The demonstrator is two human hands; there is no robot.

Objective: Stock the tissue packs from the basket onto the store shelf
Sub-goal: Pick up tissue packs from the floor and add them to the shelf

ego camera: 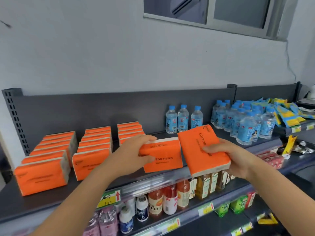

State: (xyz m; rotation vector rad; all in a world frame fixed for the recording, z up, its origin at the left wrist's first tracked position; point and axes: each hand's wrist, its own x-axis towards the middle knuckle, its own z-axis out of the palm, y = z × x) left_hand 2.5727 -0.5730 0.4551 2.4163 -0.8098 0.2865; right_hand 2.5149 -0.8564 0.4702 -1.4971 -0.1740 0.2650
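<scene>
the dark store shelf (51,200) spans the view, with three rows of orange tissue packs (42,174) standing toward nine o'clock and water bottles (183,119) toward two o'clock. at centre, an upright tissue pack (163,155) sits at the shelf's front edge, gripped by the left hand (136,150), fingers curled over its top. at its three o'clock a tilted second pack (201,147) is clasped in the right hand (226,155), thumb on its face.

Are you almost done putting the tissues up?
Three rows of packs already stand on the shelf. The left hand grips one pack by the third row; the right hand holds a second pack, unplaced. The basket is out of view, so the rest is unknown.
</scene>
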